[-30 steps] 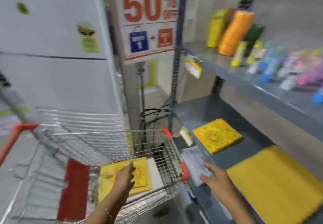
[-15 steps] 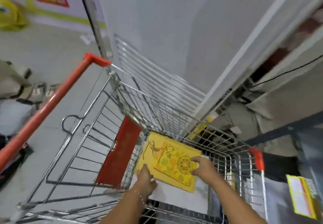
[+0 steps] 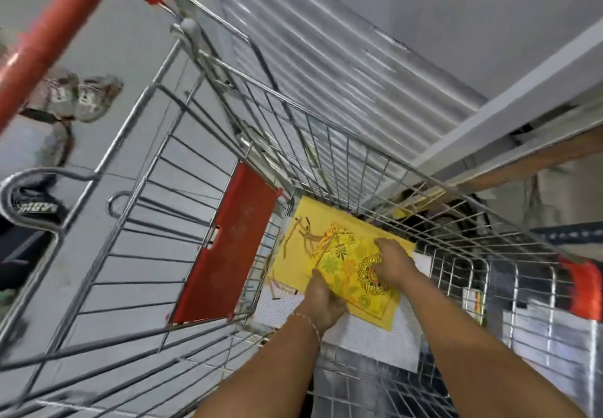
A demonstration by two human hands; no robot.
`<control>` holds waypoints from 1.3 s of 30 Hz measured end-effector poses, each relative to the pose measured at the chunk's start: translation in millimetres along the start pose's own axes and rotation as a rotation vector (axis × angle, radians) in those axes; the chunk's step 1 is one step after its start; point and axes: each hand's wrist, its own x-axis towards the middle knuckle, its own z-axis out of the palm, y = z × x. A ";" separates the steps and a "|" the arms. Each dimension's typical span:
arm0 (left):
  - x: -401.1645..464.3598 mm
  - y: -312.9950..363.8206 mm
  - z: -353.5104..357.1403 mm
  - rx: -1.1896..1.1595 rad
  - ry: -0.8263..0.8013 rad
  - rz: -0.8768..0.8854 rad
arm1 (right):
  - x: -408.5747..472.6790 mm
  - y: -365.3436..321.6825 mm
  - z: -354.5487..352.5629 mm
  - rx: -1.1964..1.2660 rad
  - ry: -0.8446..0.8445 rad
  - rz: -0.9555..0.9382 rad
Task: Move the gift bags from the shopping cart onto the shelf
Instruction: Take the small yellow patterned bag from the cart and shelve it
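Note:
A flat yellow gift bag (image 3: 339, 254) with a floral print and string handles lies in the bottom of the wire shopping cart (image 3: 326, 130), on top of a white sheet (image 3: 368, 329). My left hand (image 3: 323, 303) pinches the bag's near edge. My right hand (image 3: 391, 261) presses down on the bag's right side over the round printed motif. Both arms reach in from the lower edge of the view. The shelf is out of sight.
The cart's red handle (image 3: 52, 29) runs across the upper left and its red child-seat flap (image 3: 228, 244) hangs left of the bag. A white slatted panel (image 3: 342, 52) stands behind the cart. A red corner bumper (image 3: 584, 287) sits at right. Shoes (image 3: 78, 97) show on the floor at left.
The camera swung from the shelf down into the cart and moved closer. My right hand left the shelf and came onto the yellow bag; both hands now hold it.

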 end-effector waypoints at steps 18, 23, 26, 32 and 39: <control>-178.2 3.9 9.8 0.733 -0.245 0.617 | -246.9 36.9 -76.3 0.917 0.389 -0.030; -278.8 -52.4 28.8 0.871 -0.506 0.810 | -390.3 61.0 -59.5 1.154 0.626 0.006; -342.8 -106.9 39.8 1.006 -0.696 0.878 | -479.4 74.5 -46.5 1.252 0.780 0.023; -415.1 -183.5 58.1 1.075 -0.888 0.930 | -587.5 99.1 -30.9 1.446 1.005 -0.013; -438.7 -240.5 82.5 1.186 -0.956 0.921 | -623.9 131.0 -15.2 1.448 1.247 0.098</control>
